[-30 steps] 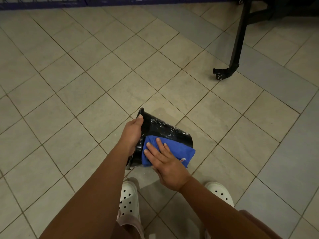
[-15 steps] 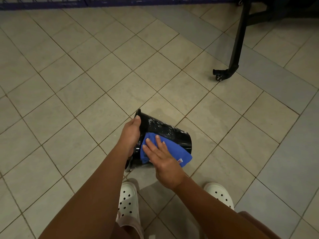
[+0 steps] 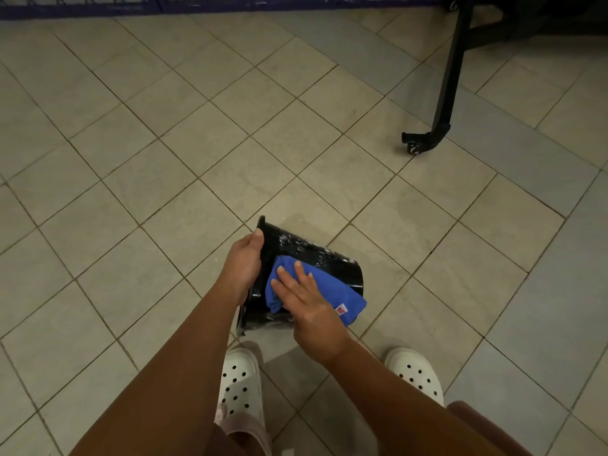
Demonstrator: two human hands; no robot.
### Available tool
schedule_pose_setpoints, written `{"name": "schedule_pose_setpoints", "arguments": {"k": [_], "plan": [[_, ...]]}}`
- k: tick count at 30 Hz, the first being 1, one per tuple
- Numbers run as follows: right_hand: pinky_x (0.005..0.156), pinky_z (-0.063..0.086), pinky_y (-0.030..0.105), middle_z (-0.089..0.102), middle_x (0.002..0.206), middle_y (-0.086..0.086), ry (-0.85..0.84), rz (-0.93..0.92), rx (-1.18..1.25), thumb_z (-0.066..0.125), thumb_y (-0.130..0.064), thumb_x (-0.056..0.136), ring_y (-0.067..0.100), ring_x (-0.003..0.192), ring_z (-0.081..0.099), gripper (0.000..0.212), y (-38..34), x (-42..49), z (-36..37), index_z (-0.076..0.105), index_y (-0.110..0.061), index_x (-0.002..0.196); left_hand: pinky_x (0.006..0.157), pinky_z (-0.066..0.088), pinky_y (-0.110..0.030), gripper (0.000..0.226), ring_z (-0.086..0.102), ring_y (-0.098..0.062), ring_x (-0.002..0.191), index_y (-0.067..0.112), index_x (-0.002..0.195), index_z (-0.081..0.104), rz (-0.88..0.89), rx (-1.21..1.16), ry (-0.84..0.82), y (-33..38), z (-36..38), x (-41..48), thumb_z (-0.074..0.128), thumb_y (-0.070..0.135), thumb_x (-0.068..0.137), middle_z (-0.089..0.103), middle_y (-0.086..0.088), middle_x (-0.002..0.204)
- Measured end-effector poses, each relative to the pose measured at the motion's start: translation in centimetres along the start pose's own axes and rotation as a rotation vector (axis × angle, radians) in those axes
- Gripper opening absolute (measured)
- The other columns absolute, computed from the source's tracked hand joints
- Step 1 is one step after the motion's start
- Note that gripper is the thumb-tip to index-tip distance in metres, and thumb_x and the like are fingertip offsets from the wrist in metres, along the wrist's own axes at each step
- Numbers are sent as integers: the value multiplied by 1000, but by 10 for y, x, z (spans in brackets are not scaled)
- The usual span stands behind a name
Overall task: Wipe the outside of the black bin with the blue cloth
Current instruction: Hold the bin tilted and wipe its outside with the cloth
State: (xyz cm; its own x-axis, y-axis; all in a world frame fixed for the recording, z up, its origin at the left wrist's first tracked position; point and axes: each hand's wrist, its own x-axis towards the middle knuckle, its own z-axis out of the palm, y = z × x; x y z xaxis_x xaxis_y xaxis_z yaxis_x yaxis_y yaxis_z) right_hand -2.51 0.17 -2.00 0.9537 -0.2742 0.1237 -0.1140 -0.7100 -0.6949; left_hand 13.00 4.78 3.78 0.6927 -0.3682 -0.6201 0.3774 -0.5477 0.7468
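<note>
The black bin (image 3: 306, 251) is held tipped on its side above the tiled floor, its mouth to the left and its base to the right, with white smears along its upper wall. My left hand (image 3: 241, 263) grips the bin's rim at the mouth. My right hand (image 3: 304, 299) lies flat, fingers spread, pressing the blue cloth (image 3: 332, 292) against the bin's near side. A small red and white tag shows on the cloth's right end, which hangs past the bin's base.
Beige and grey floor tiles (image 3: 164, 192) spread all around. A black metal frame leg with a caster (image 3: 427, 141) stands at the upper right. A dark blue rail (image 3: 131, 4) runs along the top edge. My white perforated clogs (image 3: 240, 383) stand just below the bin.
My right hand has slid the blue cloth leftward along the bin's side, toward the mouth. The left hand has kept its grip on the rim.
</note>
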Motion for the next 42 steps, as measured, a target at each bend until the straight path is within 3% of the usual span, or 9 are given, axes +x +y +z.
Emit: {"name": "schedule_pose_setpoints", "arguments": {"k": [4,7,10,17,21,26,33,38,42], "plan": [[113,8,48,26,150,11,-34,-35,15,50,17,74,33,141,4,72,-8,16,-8,33,-6,141,89,53,-38,39,69,-25,97,16,93,67,-2,-14,-35,0,0,0,35,36,105,73,-10,97],[117,6,44,17,154,6,0,130,62,44,12,81,24,141,-5,69,-9,32,-12,27,-10,144,95,52,-46,40,70,-28,98,11,94,69,4,-48,-40,1,3,1,37,35,104,73,-14,100],[116,10,48,19,153,10,45,206,98,42,11,80,24,141,-4,68,-12,33,-9,27,-7,143,95,52,-48,38,70,-28,96,14,94,69,13,-68,-23,0,4,2,38,35,103,74,-14,98],[116,10,41,36,145,12,-57,-159,57,52,16,75,32,139,17,65,-9,3,-9,41,-5,136,96,51,-41,40,70,-23,98,12,104,68,14,-78,-23,1,-6,7,36,36,104,73,-11,102],[117,5,37,27,150,11,-46,-53,85,47,16,78,26,141,7,67,-11,24,-12,34,-5,140,94,51,-38,38,69,-25,99,12,97,67,5,-49,-68,0,0,4,37,34,104,72,-13,101],[117,9,42,22,152,8,1,131,148,43,13,82,22,143,2,66,-10,41,-12,29,-7,143,89,53,-39,41,70,-26,95,10,92,68,27,-10,-68,-3,3,5,37,34,104,73,-13,96],[115,12,44,37,145,13,-64,-137,100,54,17,79,30,141,14,61,-3,14,-10,42,-3,135,96,50,-38,35,68,-22,99,16,96,67,19,-39,-62,-2,-3,6,38,32,104,72,-9,101],[117,4,35,20,153,4,-35,41,134,44,15,81,16,142,-2,69,-2,33,-14,29,-9,144,90,53,-38,39,70,-24,95,13,94,68,43,-4,-86,-1,0,1,36,32,105,73,-10,95],[117,12,43,22,153,4,29,162,146,43,10,84,17,142,2,64,-1,37,-8,30,-10,143,91,53,-43,39,70,-27,95,13,97,69,58,35,-67,-3,2,2,37,34,104,73,-12,97]]}}
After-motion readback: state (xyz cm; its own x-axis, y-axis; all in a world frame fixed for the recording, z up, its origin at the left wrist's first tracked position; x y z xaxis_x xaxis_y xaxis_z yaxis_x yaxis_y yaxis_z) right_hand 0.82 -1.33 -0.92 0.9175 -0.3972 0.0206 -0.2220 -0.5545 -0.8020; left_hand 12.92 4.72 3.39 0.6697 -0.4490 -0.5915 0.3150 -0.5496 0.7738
